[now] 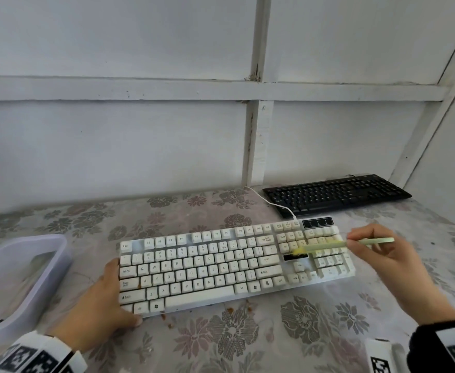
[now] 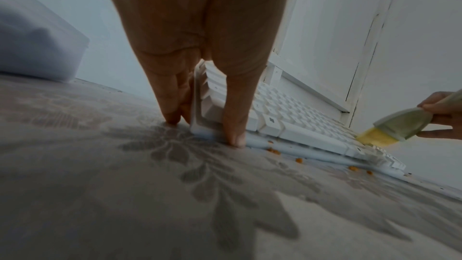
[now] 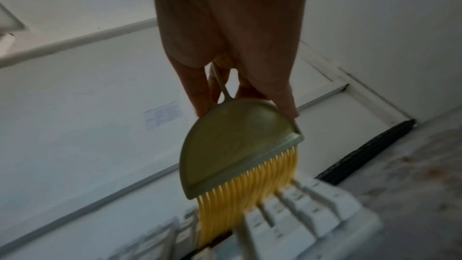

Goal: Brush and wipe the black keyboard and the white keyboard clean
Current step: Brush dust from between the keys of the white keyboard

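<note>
Right grip [image 1: 366,254] pinches the pale green handle of a small brush [image 1: 326,246], thumb and fingertips closed round the stem just behind the head; the right wrist view shows the fingers [image 3: 197,94] curled on either side of the thin neck above the half-round green head [image 3: 232,145]. Its yellow bristles [image 3: 250,201] touch the white keyboard [image 1: 221,265] at the gap between the main key block and the number pad, right of centre in the head view. Motion blur smears the bristles there.

Left grip [image 1: 105,300] grasps the lower left corner of the white keyboard, thumb [image 2: 235,126] pressed along the front edge and fingers [image 2: 170,106] down the left side, fingertips on the table [image 1: 274,332]. That keyboard lies flat in the middle of the frame, angled slightly up to the right, its white cable [image 1: 269,200] running off toward the upper centre.

Black keyboard [image 1: 336,193] sits behind it at the right of the frame, close to the wall [image 1: 113,130], just apart from the white one.

Small orange-brown crumbs [image 2: 298,160] lie on the table along the white keyboard's front edge. A floral cloth covers the table. A translucent plastic tub [image 1: 19,278] stands at the left edge of the frame, near the left hand. Marker-printed bands wrap both wrists at the bottom corners.
</note>
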Demonstrator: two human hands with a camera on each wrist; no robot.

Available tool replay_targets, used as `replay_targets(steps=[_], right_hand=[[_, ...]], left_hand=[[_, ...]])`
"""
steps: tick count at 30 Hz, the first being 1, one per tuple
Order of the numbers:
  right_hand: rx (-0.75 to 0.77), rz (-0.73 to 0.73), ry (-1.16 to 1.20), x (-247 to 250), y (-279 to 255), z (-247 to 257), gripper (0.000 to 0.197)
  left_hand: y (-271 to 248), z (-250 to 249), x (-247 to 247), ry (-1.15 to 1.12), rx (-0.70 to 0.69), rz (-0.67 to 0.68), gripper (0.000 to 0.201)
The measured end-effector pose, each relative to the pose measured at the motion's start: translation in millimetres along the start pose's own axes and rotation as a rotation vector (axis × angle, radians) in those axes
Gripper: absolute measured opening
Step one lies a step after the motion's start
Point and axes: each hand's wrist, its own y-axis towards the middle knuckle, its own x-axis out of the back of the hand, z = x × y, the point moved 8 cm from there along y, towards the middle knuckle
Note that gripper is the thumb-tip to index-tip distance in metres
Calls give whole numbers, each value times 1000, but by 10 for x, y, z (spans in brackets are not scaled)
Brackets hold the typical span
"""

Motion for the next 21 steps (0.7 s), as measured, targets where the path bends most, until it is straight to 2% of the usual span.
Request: replay_targets(steps=[2, 5, 8, 10, 12, 17, 21], right_hand=[[-6, -76, -124, 176, 80, -76, 20], [0, -213, -302, 352, 124, -52, 27], [39, -324, -501, 353, 29, 149, 26], [119, -366, -537, 227, -102, 423, 17], [143, -286, -418, -71, -234, 658, 14], [156, 112, -126, -1267, -584, 1061, 19], [166, 291, -81, -2043, -828, 1192, 15]], left_hand=[[2, -3, -2, 23, 4, -4, 105], [7, -18, 3, 56, 1, -12, 105], [5, -19, 6, 52, 7, -13, 106], [-1, -29, 7, 38, -2, -14, 107], [-6, -58, 10, 21, -19, -17, 105], [2, -40, 9, 10, -32, -22, 105], [40, 7, 24, 24, -12, -48, 102]])
